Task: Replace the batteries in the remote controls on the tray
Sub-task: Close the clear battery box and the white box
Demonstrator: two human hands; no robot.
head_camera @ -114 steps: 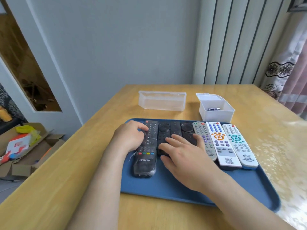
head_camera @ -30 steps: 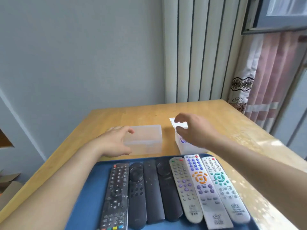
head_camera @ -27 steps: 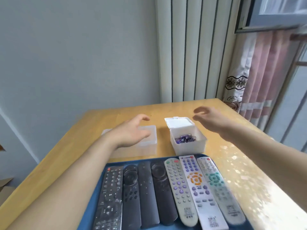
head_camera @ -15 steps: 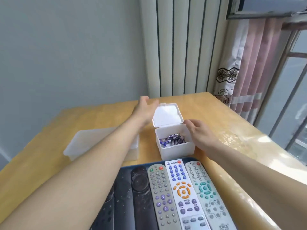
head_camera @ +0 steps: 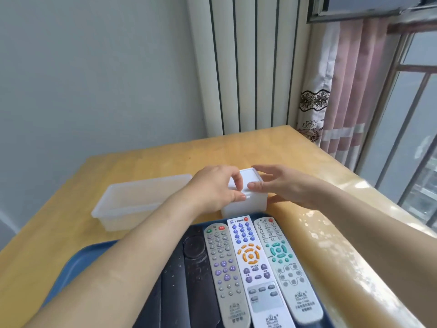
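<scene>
A small white battery box stands on the table just behind the blue tray, with its lid down, so its contents are hidden. My left hand grips the box's left side, fingers curled over the lid and thumb at the front edge. My right hand reaches across from the right, its straight fingers lying on the lid. On the tray lie a grey remote, a white remote with orange buttons, a white remote with green buttons and black remotes, partly under my left forearm.
An open clear plastic container sits on the wooden table left of the box. A radiator and wall stand behind the table, with a curtain and window to the right. The table's right edge runs close to the tray.
Half a second ago the box's lid stood open with batteries showing. Now the lid is down, and both hands have moved onto the box.
</scene>
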